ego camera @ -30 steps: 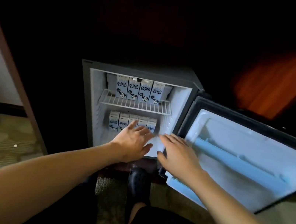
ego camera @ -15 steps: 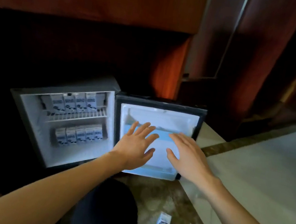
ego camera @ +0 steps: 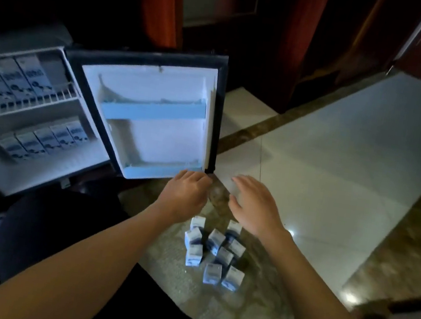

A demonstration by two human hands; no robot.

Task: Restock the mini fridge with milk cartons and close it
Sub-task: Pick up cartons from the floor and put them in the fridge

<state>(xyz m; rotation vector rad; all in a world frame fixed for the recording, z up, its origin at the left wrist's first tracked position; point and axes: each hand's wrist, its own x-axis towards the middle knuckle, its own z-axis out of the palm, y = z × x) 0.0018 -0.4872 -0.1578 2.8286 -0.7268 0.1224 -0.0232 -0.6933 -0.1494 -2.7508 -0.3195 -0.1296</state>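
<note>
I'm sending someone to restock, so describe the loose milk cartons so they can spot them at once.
Find the mini fridge, its door swung wide open. On the floor just right of that door, below both hands, stands a cluster of small milk cartons. Unlike the neat rows inside, these are jumbled.

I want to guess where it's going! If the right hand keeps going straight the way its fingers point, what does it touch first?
Probably nothing but floor. The open right hand points forward and a little left over the pale glossy floor tiles; the open white fridge door sits just left of that line, though depth is unclear.
</note>
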